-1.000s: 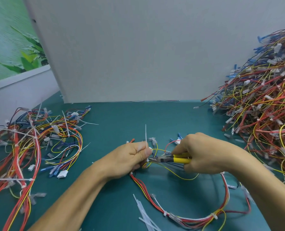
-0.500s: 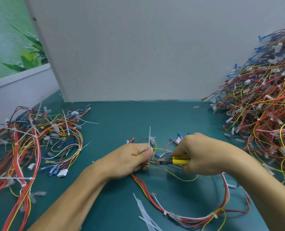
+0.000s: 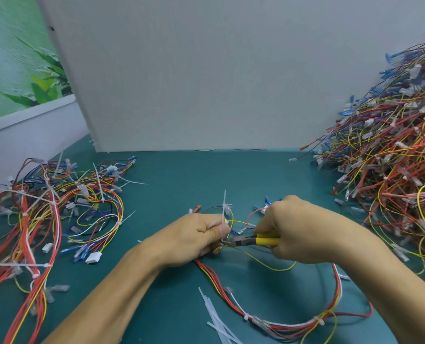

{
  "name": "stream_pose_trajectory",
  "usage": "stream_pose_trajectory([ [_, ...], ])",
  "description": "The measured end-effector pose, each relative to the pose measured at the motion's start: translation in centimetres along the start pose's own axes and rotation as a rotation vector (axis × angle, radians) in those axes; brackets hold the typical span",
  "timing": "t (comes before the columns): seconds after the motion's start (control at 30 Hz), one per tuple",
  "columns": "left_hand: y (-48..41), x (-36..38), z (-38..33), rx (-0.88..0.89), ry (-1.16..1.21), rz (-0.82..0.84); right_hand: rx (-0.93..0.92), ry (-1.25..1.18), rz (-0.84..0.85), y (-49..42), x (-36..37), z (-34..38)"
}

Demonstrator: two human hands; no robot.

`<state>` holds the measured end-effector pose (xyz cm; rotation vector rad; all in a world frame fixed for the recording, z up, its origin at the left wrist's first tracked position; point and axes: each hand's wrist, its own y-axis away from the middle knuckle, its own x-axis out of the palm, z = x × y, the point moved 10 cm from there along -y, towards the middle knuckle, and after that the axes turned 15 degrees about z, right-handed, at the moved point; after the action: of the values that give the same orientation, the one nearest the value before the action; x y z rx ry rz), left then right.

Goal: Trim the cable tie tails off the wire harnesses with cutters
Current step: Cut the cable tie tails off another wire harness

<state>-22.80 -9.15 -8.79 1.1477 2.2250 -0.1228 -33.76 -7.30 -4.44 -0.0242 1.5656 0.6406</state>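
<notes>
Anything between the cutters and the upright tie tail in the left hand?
Looks so: the cutters nose sits under the thumb of the left hand, while the tie tail rises above it. Thumb lies between; a yellow wire loops beside.

Harness pile (image 3: 47,219) left, harness heap (image 3: 392,170) right, board (image 3: 218,75) behind

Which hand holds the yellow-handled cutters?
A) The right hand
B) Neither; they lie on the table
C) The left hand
A: the right hand grips the cutters by their yellow handles, while the left hand pinches the harness.
</notes>
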Motion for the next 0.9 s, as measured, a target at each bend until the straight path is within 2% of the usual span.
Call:
stream_pose_trajectory([
  [0.4, 0.2, -0.2, -0.3, -0.013, -0.029, -0.027, 0.004, 0.029, -0.064, 0.2, -0.4, 0.3],
  [0.53, 1.0, -2.2, -0.4, -0.031, 0.051, -0.203, 0.035, -0.041, 0.072, 0.4, 0.5, -1.0],
  [0.63, 2.4, -4.2, -1.5, -0.018, 0.062, -0.298, 0.027, -0.108, 0.081, 0.9, 1.1, -1.8],
  [0.73, 3.0, -3.1, -3.2, -0.039, 0.02, -0.124, -0.015, -0.176, 0.047, 0.7, 1.9, -1.2],
  [0.83, 3.1, 0.6, -4.5, -0.138, -0.241, 0.166, -0.014, -0.158, 0.025, -0.4, 3.1, -0.8],
  [0.9, 3.2, 2.5, -4.5, -0.212, -0.39, 0.277, 0.02, -0.186, -0.052, -1.3, 3.2, -1.3],
])
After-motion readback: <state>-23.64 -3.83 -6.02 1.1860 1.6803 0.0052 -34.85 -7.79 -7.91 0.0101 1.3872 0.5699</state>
